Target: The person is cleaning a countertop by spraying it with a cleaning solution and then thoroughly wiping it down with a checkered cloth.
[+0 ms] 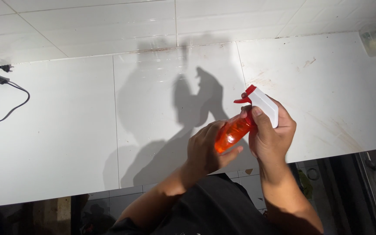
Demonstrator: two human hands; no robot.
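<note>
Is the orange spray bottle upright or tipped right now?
Tipped. The spray bottle slants, trigger head up-right, base down-left in the left hand; the right hand grips its neck.

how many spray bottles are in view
1: an orange plastic spray bottle with a white and red trigger head, held by both the left hand and right hand above the white tiled counter.

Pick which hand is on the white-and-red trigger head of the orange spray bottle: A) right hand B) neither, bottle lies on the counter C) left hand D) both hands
A: the right hand wraps the neck under the trigger head of the spray bottle, while the left hand cups the orange body, held above the white counter.
</note>
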